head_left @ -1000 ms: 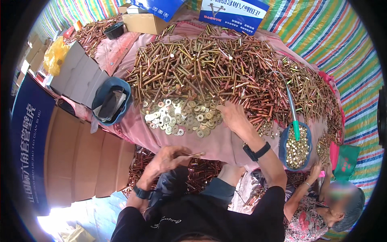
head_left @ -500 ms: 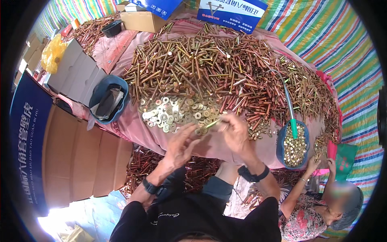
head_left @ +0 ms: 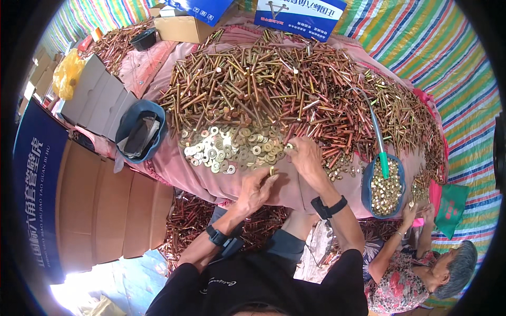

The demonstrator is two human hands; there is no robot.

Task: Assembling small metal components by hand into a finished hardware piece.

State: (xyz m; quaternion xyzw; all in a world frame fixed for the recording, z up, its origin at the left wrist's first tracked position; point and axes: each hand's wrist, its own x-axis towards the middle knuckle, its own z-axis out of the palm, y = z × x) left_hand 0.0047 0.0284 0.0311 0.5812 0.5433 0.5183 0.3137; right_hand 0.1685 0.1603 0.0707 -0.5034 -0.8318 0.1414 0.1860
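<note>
Right hand [head_left: 307, 156] has moved beside the washers [head_left: 243, 154], grip unclear; left hand [head_left: 255, 190] pinches a half-hidden brassy piece [head_left: 272, 170].

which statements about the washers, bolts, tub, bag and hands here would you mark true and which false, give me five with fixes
1. The loose washers lie lower in the picture than the bolts. True.
2. The left hand lies flat on the bolts. False: its fingers are bent, with a small gold-coloured piece at the tips.
3. The right hand is by the right edge of the washers. True.
4. A green-ended metal rod stands in the tub at right. True.
5. The yellow bag is at right. False: it is at left.
</note>
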